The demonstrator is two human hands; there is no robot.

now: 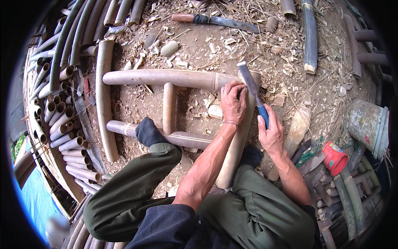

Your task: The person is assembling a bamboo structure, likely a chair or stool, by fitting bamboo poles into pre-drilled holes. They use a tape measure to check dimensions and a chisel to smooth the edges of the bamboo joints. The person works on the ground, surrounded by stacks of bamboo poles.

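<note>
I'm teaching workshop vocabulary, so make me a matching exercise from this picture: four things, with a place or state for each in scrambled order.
Column 1
1. Blue-gripped tool
2. Long knife
3. Red bucket
4. Left hand

Column 2
A. Close to the large pale bucket
B. At a joint of the bamboo frame
C. Held in the right hand
D. Lying on shaving-strewn ground

Pairs: 1-C; 2-D; 3-A; 4-B

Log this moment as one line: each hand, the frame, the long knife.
left hand: at bamboo frame corner | right hand: holding blue-handled tool | long knife: lying beyond frame
</note>
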